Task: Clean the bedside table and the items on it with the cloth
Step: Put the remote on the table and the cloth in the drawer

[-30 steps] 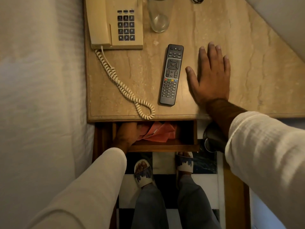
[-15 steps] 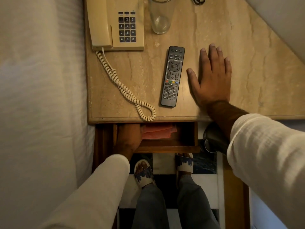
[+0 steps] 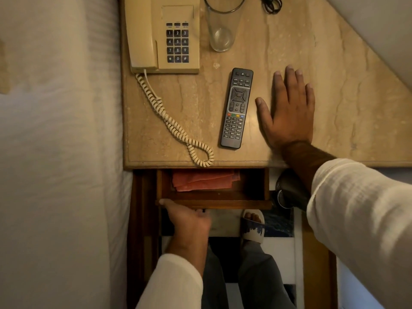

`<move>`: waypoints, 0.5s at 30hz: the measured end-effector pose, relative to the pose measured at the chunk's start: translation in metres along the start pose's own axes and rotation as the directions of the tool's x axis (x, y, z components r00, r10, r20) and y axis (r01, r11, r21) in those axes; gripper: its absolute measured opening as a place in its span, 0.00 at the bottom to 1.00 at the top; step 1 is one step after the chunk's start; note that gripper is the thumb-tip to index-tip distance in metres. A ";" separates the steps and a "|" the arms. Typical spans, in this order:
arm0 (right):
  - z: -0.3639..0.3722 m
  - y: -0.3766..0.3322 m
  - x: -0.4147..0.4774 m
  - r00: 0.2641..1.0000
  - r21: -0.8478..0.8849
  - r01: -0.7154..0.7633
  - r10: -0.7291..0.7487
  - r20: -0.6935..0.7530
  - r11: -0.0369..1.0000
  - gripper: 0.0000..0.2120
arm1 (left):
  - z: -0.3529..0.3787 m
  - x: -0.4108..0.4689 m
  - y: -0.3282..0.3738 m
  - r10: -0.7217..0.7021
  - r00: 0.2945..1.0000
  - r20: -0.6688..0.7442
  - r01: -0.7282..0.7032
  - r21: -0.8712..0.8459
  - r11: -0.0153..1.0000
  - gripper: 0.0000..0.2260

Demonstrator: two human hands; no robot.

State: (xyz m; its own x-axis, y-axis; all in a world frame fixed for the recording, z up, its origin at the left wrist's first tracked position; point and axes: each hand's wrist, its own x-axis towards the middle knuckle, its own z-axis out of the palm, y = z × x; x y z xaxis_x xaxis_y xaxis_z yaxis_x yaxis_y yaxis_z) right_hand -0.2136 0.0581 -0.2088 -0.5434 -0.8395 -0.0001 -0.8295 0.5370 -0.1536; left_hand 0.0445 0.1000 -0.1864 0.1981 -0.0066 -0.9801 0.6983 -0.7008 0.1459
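Gripping the front edge of the open drawer (image 3: 214,202) with my left hand (image 3: 189,219), right hand (image 3: 287,112) flat and spread on the bedside table (image 3: 334,97); the folded red cloth (image 3: 204,180) lies inside the drawer.

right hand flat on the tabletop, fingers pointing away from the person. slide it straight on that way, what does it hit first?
Probably nothing on the table: ahead of the right hand is bare marble table top up to the slanted far edge and the pale surface beyond it. The remote and glass lie off to its left.
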 end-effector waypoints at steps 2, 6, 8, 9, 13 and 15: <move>0.001 0.001 0.001 1.000 -0.006 -0.004 0.004 -0.003 1.000 0.34 | 0.021 0.002 0.006 -0.063 0.998 0.005 0.063 -0.049 0.997 0.33; 0.001 0.000 0.001 1.000 0.002 -0.002 0.002 -0.002 1.000 0.34 | 0.029 -0.006 0.012 -0.112 0.988 0.103 0.118 -0.058 0.991 0.33; 0.003 0.002 0.001 1.000 0.001 -0.005 0.005 0.004 1.000 0.34 | 0.044 -0.010 0.020 -0.088 0.977 0.193 0.106 -0.085 0.991 0.35; 0.003 0.002 0.001 1.000 0.004 -0.001 0.001 0.004 1.000 0.34 | 0.056 -0.012 0.023 -0.063 0.973 0.221 0.086 -0.094 0.992 0.35; 0.006 0.003 0.002 1.000 0.014 0.002 -0.002 -0.002 1.000 0.34 | 0.080 -0.013 0.023 -0.018 0.970 0.241 0.045 -0.106 0.993 0.34; 0.006 0.005 0.003 1.000 0.017 0.005 -0.005 -0.001 1.000 0.33 | 0.074 -0.014 0.019 0.015 0.980 0.199 -0.003 -0.060 0.998 0.38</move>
State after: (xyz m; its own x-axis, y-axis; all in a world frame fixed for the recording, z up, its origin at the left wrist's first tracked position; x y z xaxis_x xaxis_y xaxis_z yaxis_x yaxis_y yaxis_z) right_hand -0.2189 0.0574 -0.2160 -0.5394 -0.8420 0.0018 -0.8299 0.5313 -0.1704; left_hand 0.0045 0.0340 -0.1799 0.0680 -0.1592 -0.9849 0.7375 -0.6568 0.1571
